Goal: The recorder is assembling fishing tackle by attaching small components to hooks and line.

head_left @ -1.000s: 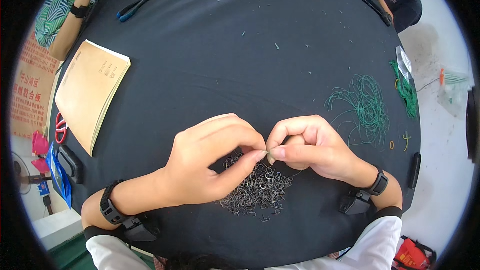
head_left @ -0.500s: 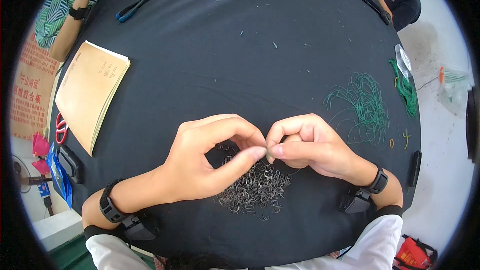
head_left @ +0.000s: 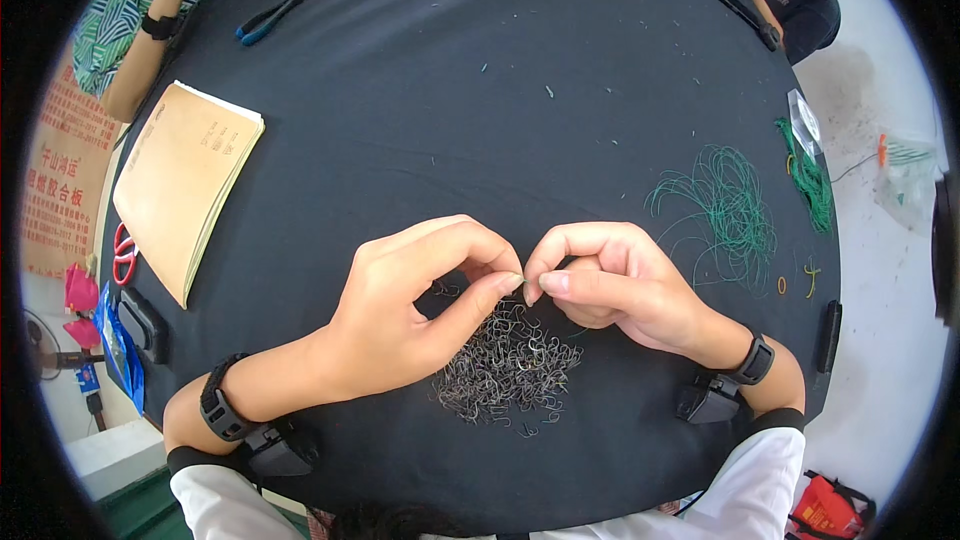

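Observation:
My left hand [head_left: 420,295] is closed in a pinch, with thumb and forefinger tips pressed together. Right against those tips, my right hand [head_left: 620,285] pinches too, its other fingers curled in. Whatever sits between the fingertips is too small to make out. Just below both hands a heap of small dark metal fish hooks [head_left: 510,370] lies on the black cloth, partly covered by my left thumb. Out to the right is a loose tangle of green line [head_left: 728,210]. A short bit of green line shows under my right hand.
A tan notebook [head_left: 190,185] lies left, by red scissors [head_left: 123,255]. Blue-handled pliers [head_left: 270,22] lie at the far left. Green cord [head_left: 810,185] hangs at the right edge. Two other people sit across, one sleeve [head_left: 125,20] patterned green. A black tool [head_left: 740,10] lies far right.
Both hands have shifted slightly left and up, their fingertips still together. More of the hook heap shows below them.

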{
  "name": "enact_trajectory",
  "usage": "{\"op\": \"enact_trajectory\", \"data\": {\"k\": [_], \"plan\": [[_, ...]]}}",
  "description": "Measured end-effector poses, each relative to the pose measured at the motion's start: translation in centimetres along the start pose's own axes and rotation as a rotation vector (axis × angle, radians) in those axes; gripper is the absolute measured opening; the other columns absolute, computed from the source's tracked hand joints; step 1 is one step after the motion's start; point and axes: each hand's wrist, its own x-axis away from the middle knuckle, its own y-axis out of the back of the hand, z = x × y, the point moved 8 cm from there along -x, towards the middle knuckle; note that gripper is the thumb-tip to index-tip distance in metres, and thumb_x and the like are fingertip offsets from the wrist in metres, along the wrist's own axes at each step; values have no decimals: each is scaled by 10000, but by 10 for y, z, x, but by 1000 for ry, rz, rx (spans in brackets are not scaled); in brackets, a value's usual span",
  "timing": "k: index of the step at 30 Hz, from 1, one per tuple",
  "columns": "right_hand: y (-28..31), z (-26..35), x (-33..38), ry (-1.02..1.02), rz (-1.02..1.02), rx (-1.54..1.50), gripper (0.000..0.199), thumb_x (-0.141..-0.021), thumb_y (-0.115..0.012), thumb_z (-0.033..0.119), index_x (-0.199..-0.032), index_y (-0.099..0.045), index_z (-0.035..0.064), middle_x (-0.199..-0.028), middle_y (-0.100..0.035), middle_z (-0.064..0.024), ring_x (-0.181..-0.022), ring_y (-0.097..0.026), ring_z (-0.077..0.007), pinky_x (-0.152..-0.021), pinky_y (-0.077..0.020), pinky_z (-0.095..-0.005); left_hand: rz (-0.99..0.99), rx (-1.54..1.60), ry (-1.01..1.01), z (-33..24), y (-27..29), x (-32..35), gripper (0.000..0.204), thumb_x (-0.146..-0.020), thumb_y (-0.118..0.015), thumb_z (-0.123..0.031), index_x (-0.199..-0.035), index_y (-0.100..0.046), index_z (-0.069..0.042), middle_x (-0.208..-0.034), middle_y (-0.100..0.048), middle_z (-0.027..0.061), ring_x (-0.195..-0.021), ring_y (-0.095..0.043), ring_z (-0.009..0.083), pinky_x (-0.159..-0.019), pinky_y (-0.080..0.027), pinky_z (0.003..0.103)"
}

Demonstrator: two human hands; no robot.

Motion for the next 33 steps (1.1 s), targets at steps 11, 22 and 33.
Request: {"op": "enact_trajectory", "data": {"k": [11, 22, 33], "plan": [[0, 10, 2, 82, -50, 165, 135, -923, -534, 78, -983, -593, -28, -796, -545, 16, -636, -413, 13, -575, -314, -171, -68, 0, 12, 0, 2, 1, 66, -779, -629, 58, -819, -594, 19, -770, -623, 97, -693, -616, 175, -619, -484, 271], [-2, 15, 3, 164, -54, 199, 150, -924, -513, 43, -1023, -593, -36, -933, -634, -29, -712, -494, 16, -633, -382, -151, -89, -102, -86, -8, 6, 1, 111, -754, -639, 74, -831, -596, 7, -771, -624, 98, -687, -620, 198, -614, -489, 277], [-1, 25, 5, 255, -120, 346, 125, -913, -552, 102, -943, -606, -7, -613, -479, 59, -499, -342, 0, -472, -251, -190, -112, -21, -60, -6, 9, 2, 86, -783, -622, 66, -854, -596, 26, -810, -624, 113, -738, -621, 189, -655, -492, 278]]}}
